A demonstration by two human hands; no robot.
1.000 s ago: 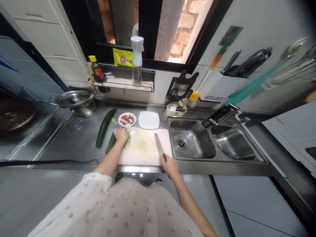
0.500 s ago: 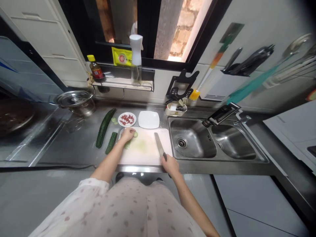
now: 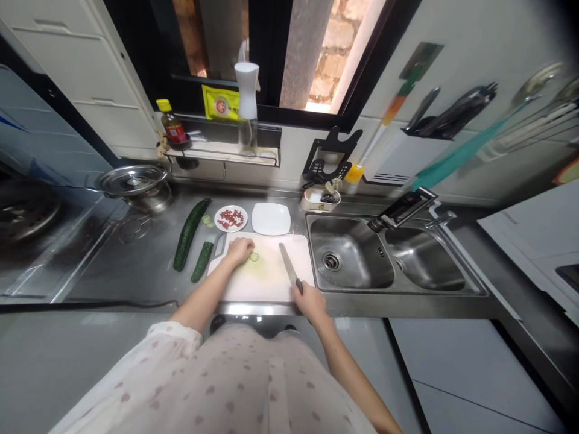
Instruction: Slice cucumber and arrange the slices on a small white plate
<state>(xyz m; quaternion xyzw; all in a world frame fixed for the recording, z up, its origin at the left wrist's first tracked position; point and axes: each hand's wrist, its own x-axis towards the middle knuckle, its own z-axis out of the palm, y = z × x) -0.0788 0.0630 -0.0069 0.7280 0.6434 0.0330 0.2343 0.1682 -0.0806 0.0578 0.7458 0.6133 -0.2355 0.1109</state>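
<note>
My left hand (image 3: 239, 249) is over the left half of a white cutting board (image 3: 275, 288), its fingers curled together; whatever they may hold is hidden. Just beside the fingertips lies a pale green cucumber slice (image 3: 254, 257). My right hand (image 3: 309, 300) grips the dark handle of a kitchen knife (image 3: 288, 263), whose blade lies low along the right part of the board, pointing away from me. Left of the board are a whole cucumber (image 3: 190, 235) and a shorter cut cucumber (image 3: 201, 261). A few cucumber slices (image 3: 207, 220) rest on the counter behind them.
Behind the board stand a plate of chopped red pieces (image 3: 230, 219) and a white square plate (image 3: 271, 218). A double sink (image 3: 357, 283) with a black faucet (image 3: 400, 211) is at the right. A lidded steel pot (image 3: 136, 187) sits at the back left.
My left hand has shifted slightly right and its fingers have curled; the slice at its fingertips now lies on the board. The knife has barely moved, still in my right hand.
</note>
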